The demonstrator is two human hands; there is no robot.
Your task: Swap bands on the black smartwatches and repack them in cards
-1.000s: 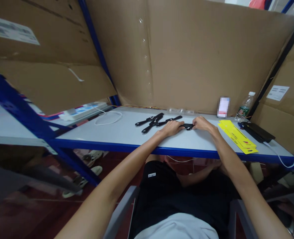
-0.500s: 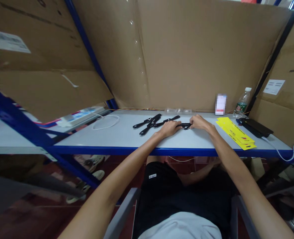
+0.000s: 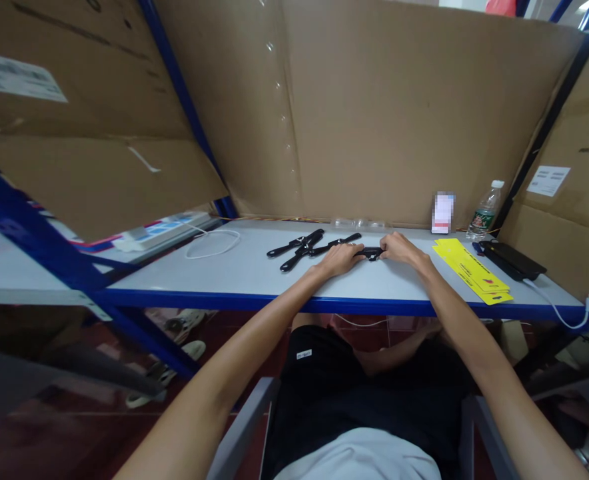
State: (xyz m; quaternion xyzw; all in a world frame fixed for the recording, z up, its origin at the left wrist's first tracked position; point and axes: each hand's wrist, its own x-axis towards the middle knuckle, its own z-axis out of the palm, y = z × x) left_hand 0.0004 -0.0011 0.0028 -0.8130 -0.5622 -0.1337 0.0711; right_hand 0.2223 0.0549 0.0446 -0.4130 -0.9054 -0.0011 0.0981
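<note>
A black tool (image 3: 372,253) with two handles lies crosswise near the middle of the white tabletop, between my hands. My left hand (image 3: 343,259) is closed round its left end, and my right hand (image 3: 394,248) grips its right end. Both hands cover much of the handles. Several similar black tools (image 3: 302,248) lie crossed on the table just left of my left hand, one of them reaching behind its fingers. Yellow printed cards (image 3: 472,270) lie overlapped to the right of my right hand.
A phone (image 3: 443,213) and a water bottle (image 3: 485,211) stand at the back right. A black case (image 3: 512,260) with a white cable lies at the right. A white cable (image 3: 213,244) loops at the left, near a power strip (image 3: 162,230). Cardboard (image 3: 364,113) walls the back.
The view has shifted slightly. Both hands keep their hold on the black tool, which looks slightly turned, its bright top surface now darker.
</note>
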